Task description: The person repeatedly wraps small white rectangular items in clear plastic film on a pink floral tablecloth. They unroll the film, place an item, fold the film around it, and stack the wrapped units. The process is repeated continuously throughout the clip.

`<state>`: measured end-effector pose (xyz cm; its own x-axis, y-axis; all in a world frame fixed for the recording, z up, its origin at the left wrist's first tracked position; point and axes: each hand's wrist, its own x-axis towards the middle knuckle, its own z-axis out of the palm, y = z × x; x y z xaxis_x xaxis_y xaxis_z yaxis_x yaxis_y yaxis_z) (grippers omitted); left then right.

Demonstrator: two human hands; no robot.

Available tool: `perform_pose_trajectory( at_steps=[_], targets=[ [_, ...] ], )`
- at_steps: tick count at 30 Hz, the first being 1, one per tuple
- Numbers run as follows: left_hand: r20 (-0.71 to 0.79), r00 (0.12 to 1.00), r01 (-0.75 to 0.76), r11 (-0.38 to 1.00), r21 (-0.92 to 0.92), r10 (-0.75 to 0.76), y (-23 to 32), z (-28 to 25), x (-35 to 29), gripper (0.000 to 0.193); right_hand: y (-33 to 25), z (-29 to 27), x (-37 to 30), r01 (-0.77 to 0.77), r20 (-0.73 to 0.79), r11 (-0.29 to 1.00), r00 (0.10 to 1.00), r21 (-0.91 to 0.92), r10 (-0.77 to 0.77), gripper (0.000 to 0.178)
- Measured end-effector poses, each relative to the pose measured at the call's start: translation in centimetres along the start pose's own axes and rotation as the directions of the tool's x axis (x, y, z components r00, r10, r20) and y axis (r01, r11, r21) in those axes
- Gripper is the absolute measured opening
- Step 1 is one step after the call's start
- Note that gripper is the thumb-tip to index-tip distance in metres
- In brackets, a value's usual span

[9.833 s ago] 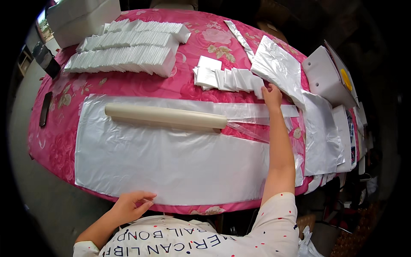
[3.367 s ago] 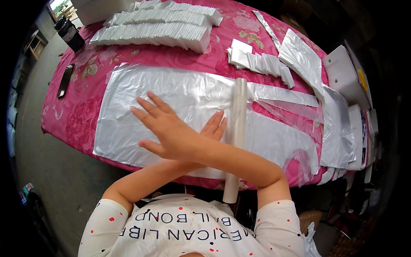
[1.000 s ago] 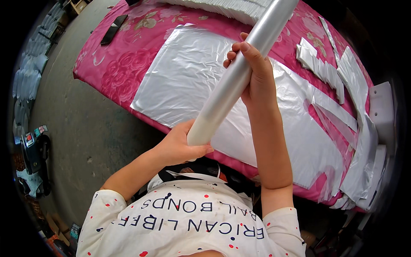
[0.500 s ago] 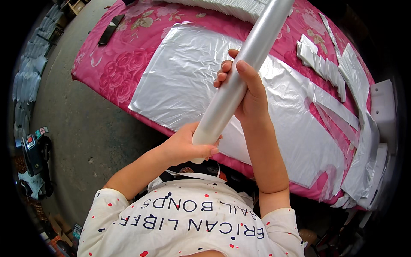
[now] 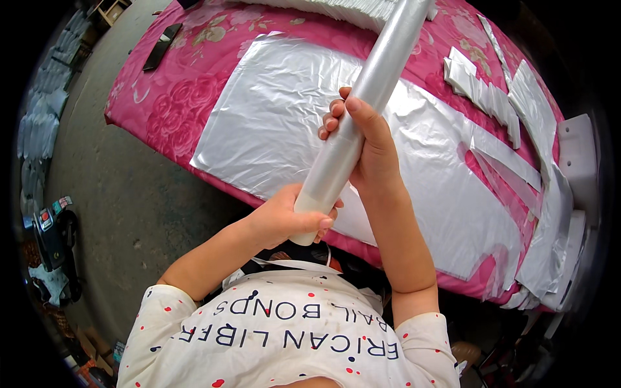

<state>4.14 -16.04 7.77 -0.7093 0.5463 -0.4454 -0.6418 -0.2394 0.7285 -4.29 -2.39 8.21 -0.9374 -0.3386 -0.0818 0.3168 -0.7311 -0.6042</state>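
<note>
You have lifted the roll (image 5: 362, 110) off the plastic sheet (image 5: 272, 129); your left hand (image 5: 288, 220) and right hand (image 5: 365, 149) both hold it tight.

Left hand (image 5: 291, 216) clenched low; right hand (image 5: 365, 152) gripping higher, fingers (image 5: 331, 119) apparently curled, forearms raised.

A small packing workshop, home-run by the look.
A table (image 5: 162, 110) under pink floral cloth carries a plastic sheet (image 5: 278, 116), cut strips (image 5: 511, 158) and stacked white bags (image 5: 336, 8) over bare concrete floor (image 5: 123, 194).
</note>
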Motion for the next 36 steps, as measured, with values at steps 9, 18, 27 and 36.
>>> perform_pose_trajectory(
  at_steps=[9,18,27,36],
  targets=[
    [0.187,0.982,-0.025,0.999,0.025,0.02,-0.2,-0.2,0.4,0.049,-4.3,0.0,0.8,0.167,-0.077,0.982,0.982,-0.088,-0.174,0.039],
    [-0.185,0.965,-0.051,0.82,0.57,0.188,0.3,0.4,0.5,0.049,-4.2,-0.3,0.4,0.19,-0.242,0.924,0.929,-0.332,-0.279,0.04],
    [-0.104,0.839,-0.355,0.68,0.641,0.535,-0.1,-0.2,3.5,0.05,-1.3,-0.7,-0.4,0.198,-0.278,0.889,0.902,-0.412,-0.33,0.047],
    [-0.103,0.987,-0.032,0.784,0.62,0.122,-0.6,-2.8,1.5,0.045,-0.7,-2.8,-1.4,0.11,-0.298,0.933,0.929,-0.341,-0.219,0.059]
  ],
)
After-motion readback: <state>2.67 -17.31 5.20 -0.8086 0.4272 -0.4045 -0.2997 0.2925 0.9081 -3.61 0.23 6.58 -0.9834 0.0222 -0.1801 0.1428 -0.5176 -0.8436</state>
